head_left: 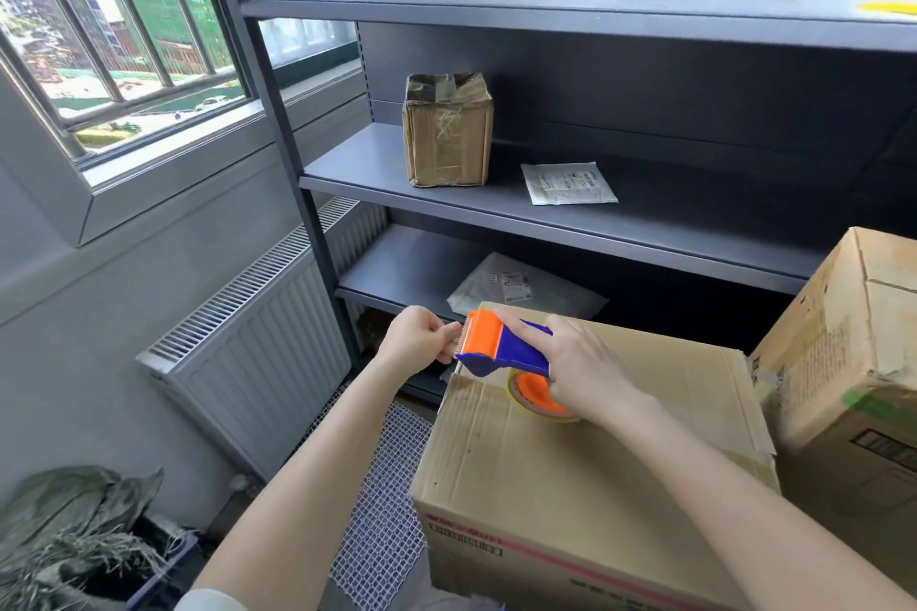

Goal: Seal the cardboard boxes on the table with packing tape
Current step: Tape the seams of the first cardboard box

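Hands work at the far edge of a cardboard box (570, 452): the right hand (585, 362) grips a tape dispenser (501, 345) resting on the lid, while the left hand (419, 337) pinches the tape end at its blade. Next, likely, anchoring that end over the edge.

Plenty of bare cardboard lay across the near half of the big box (570, 461), a free lane there. Its far left corner was crowded: the left hand (417, 337) pinched at the blade of the tape dispenser (501, 347) and the right hand (585, 367) gripped its handle. The taller second box (843, 362) walled off the right. The lower shelf (397, 288) sat close behind. Left of the big box was open air, down to the floor grate (387, 486).
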Available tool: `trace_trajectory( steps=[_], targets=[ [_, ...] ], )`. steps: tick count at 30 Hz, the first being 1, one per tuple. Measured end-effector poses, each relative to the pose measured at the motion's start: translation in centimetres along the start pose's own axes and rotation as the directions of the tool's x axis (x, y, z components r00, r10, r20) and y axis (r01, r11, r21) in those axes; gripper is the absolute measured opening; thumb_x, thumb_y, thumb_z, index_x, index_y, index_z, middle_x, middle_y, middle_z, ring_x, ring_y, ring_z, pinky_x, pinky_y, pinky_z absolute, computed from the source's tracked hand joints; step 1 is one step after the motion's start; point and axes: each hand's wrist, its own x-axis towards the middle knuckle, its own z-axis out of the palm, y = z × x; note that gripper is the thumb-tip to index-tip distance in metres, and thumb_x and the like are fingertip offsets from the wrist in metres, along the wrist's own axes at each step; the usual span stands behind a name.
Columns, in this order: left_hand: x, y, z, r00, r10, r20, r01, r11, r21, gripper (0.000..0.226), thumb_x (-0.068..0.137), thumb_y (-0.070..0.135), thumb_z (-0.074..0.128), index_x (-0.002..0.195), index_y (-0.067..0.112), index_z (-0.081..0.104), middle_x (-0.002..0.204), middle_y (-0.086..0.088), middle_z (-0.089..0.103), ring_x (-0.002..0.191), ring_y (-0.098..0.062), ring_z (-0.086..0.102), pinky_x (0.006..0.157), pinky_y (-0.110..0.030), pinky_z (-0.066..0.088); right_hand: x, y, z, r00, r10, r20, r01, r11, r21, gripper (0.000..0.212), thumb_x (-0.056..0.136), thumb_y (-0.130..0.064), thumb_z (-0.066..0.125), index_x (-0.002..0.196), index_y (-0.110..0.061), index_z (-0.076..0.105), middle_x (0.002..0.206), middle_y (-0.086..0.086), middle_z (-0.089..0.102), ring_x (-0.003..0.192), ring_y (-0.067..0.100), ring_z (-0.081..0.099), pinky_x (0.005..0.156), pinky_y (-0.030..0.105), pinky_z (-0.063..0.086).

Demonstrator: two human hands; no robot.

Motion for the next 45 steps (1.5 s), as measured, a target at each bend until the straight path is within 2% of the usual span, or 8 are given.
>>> trace_trajectory(
  steps=[4, 7, 11, 14, 18, 29, 37, 45],
  targets=[
    [0.5, -1.7, -1.9, 0.989, -0.065, -0.135, 0.079, 0.992, 0.097, 0.041, 0.095, 0.028, 0.054, 0.062, 0.006, 0.063, 0.063, -0.007, 0.065, 0.059, -0.017, 0.056, 0.062, -0.026, 0.038, -0.6, 1.7, -1.0, 0.999, 0.032, 0.035, -0.031, 0.999, -0.033, 0.076, 0.092, -0.018, 0.048, 0.144, -0.049, 0.003, 0.103, 0.002, 0.041, 0.098, 0.019, 0.044, 0.073, 0.025, 0.032],
    [0.7, -3.7, -4.0, 0.982, -0.106, -0.156, 0.123, 0.987, 0.101, 0.042, 0.096, 0.026, 0.051, 0.057, 0.011, 0.059, 0.059, -0.001, 0.062, 0.05, -0.01, 0.049, 0.056, -0.025, 0.034, -1.9, 4.8, -1.8, 0.986, 0.121, 0.115, -0.117, 0.992, -0.044, 0.076, 0.09, -0.012, 0.04, 0.141, -0.057, 0.006, 0.099, 0.0, 0.043, 0.094, 0.018, 0.043, 0.071, 0.024, 0.029],
    [0.8, -5.0, -2.0, 0.978, -0.135, -0.161, 0.148, 0.986, 0.076, 0.036, 0.097, 0.023, 0.048, 0.065, 0.009, 0.058, 0.07, -0.003, 0.064, 0.07, -0.017, 0.056, 0.067, -0.024, 0.036, -2.3, 4.2, -1.8, 0.987, 0.096, 0.131, -0.081, 0.989, -0.122, 0.071, 0.092, -0.017, 0.039, 0.141, -0.056, 0.006, 0.096, -0.001, 0.04, 0.089, 0.017, 0.037, 0.072, 0.025, 0.027],
    [0.9, -6.2, -0.9, 0.966, -0.212, -0.152, 0.209, 0.977, -0.033, 0.035, 0.094, 0.032, 0.051, 0.074, 0.005, 0.06, 0.073, -0.003, 0.063, 0.072, -0.019, 0.055, 0.069, -0.028, 0.04, -2.1, 3.8, -1.8, 0.985, 0.119, 0.128, -0.101, 0.986, -0.133, 0.067, 0.093, -0.018, 0.038, 0.141, -0.055, 0.01, 0.093, 0.0, 0.038, 0.088, 0.017, 0.034, 0.074, 0.026, 0.028],
    [1.1, -6.7, 0.5, 0.951, -0.202, -0.234, 0.207, 0.978, -0.002, 0.036, 0.092, 0.038, 0.056, 0.067, 0.013, 0.047, 0.078, -0.003, 0.06, 0.082, -0.023, 0.056, 0.071, -0.032, 0.042, -2.3, 3.4, -1.5, 0.982, 0.129, 0.135, -0.109, 0.984, -0.143, 0.064, 0.095, -0.02, 0.038, 0.143, -0.053, 0.011, 0.096, 0.0, 0.037, 0.091, 0.017, 0.035, 0.076, 0.026, 0.027],
    [1.4, -7.2, 3.9, 0.941, -0.137, -0.309, 0.172, 0.981, 0.089, 0.037, 0.096, 0.044, 0.046, 0.08, 0.01, 0.047, 0.07, 0.001, 0.055, 0.07, -0.024, 0.053, 0.062, -0.031, 0.037, -3.5, 3.6, -1.8, 0.969, 0.197, 0.148, -0.168, 0.967, -0.191, 0.062, 0.096, -0.024, 0.038, 0.143, -0.052, 0.01, 0.095, -0.001, 0.034, 0.093, 0.019, 0.037, 0.077, 0.027, 0.026],
    [1.4, -8.5, 5.5, 0.95, -0.183, -0.252, 0.206, 0.976, 0.069, 0.039, 0.096, 0.044, 0.044, 0.07, 0.017, 0.035, 0.072, -0.001, 0.056, 0.068, -0.024, 0.05, 0.06, -0.031, 0.034, -3.4, 3.2, -1.7, 0.971, 0.194, 0.14, -0.163, 0.965, -0.205, 0.059, 0.097, -0.028, 0.037, 0.143, -0.052, 0.01, 0.097, -0.001, 0.034, 0.102, 0.021, 0.041, 0.076, 0.028, 0.025],
    [2.1, -8.5, 7.7, 0.97, -0.243, 0.022, 0.243, 0.97, 0.03, 0.04, 0.098, 0.04, 0.042, 0.067, 0.016, 0.036, 0.066, 0.002, 0.046, 0.06, -0.014, 0.039, 0.051, -0.028, 0.027, -3.2, 3.2, -1.6, 0.973, 0.173, 0.151, -0.139, 0.967, -0.212, 0.062, 0.095, -0.027, 0.038, 0.143, -0.052, 0.007, 0.095, 0.0, 0.034, 0.095, 0.019, 0.038, 0.079, 0.028, 0.027]
  ],
)
